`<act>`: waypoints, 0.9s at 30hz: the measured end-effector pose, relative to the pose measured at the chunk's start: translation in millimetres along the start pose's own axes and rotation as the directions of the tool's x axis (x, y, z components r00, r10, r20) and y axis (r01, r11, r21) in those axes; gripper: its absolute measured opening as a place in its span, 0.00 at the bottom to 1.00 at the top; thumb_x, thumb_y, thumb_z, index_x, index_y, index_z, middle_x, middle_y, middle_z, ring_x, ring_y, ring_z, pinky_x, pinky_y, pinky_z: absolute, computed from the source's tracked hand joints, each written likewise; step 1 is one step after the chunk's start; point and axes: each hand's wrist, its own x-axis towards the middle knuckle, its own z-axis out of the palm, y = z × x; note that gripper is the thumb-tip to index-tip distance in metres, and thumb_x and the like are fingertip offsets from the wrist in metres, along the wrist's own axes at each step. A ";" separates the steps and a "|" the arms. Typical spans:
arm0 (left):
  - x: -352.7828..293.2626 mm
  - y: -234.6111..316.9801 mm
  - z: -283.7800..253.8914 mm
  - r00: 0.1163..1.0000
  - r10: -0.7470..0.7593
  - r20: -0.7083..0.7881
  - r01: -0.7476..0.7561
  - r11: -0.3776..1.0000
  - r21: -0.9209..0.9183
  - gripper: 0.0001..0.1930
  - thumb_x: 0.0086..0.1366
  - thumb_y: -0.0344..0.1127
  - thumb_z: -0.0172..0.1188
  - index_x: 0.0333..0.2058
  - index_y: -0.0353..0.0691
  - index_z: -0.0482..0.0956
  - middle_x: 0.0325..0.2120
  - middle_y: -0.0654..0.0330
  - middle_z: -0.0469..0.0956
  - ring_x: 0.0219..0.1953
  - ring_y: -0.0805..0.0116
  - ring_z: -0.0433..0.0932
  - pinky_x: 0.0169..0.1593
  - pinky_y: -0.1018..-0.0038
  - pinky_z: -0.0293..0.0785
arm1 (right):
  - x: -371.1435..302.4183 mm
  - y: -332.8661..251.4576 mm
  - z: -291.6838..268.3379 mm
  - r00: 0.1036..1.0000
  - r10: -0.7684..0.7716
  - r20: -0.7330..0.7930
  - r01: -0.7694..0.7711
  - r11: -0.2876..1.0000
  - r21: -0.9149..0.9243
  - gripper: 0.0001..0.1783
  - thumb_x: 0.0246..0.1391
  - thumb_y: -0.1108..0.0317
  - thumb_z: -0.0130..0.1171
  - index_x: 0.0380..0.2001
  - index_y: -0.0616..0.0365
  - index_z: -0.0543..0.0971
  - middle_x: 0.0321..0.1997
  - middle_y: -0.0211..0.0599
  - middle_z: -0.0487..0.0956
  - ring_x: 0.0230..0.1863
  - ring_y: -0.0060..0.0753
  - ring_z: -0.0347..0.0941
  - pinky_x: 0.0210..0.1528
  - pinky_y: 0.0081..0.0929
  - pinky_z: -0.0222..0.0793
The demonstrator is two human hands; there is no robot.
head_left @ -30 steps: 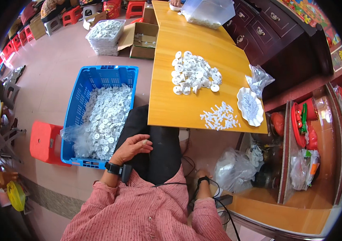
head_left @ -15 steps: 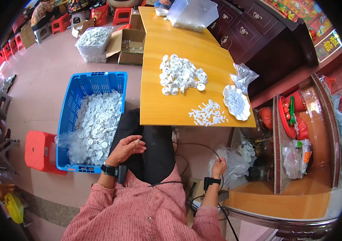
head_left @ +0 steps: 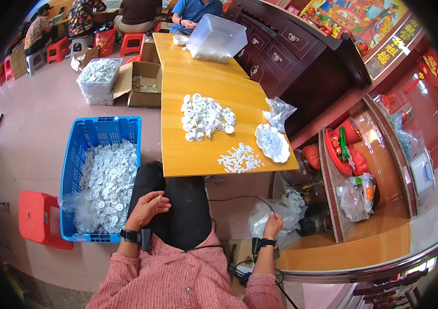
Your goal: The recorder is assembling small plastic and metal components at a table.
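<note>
Grips a thin black cable (head_left: 250, 196) in the closed right hand (head_left: 273, 225), right of the legs (head_left: 187, 206); runs crosswise from there toward them, well apart from the left hand (head_left: 147, 208), half-curled on the lap, seemingly holding nothing.

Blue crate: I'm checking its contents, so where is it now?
In the head view, the blue crate is left of centre, between the red stool and the person's left leg; the left hand is nearby.
</note>
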 end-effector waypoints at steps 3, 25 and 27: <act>-0.5 4.3 6.8 1.000 0.007 -0.006 -0.007 1.000 0.021 0.21 0.73 0.37 0.56 0.59 0.30 0.68 0.45 0.48 0.79 0.45 0.58 0.83 0.50 0.66 0.81 | 2.6 4.2 -1.6 1.000 -0.014 0.026 0.014 1.000 0.018 0.13 0.55 0.60 0.67 0.36 0.58 0.83 0.37 0.44 0.85 0.40 0.47 0.80 0.46 0.41 0.72; -2.2 0.2 4.3 0.999 -0.008 -0.031 0.007 1.000 -0.001 0.21 0.73 0.36 0.57 0.58 0.30 0.69 0.46 0.48 0.79 0.46 0.58 0.82 0.51 0.65 0.81 | -63.6 43.6 46.9 0.835 0.035 0.549 0.269 0.845 -0.462 0.10 0.49 0.59 0.66 0.35 0.44 0.87 0.40 0.41 0.85 0.46 0.47 0.81 0.54 0.49 0.61; -0.2 2.4 6.9 0.999 -0.017 -0.037 0.017 1.000 0.007 0.20 0.73 0.36 0.56 0.58 0.31 0.69 0.46 0.49 0.79 0.46 0.57 0.82 0.52 0.64 0.81 | -72.6 40.6 55.6 0.734 0.022 0.679 0.513 0.637 -0.576 0.12 0.52 0.60 0.65 0.38 0.50 0.86 0.42 0.46 0.84 0.47 0.51 0.80 0.54 0.49 0.65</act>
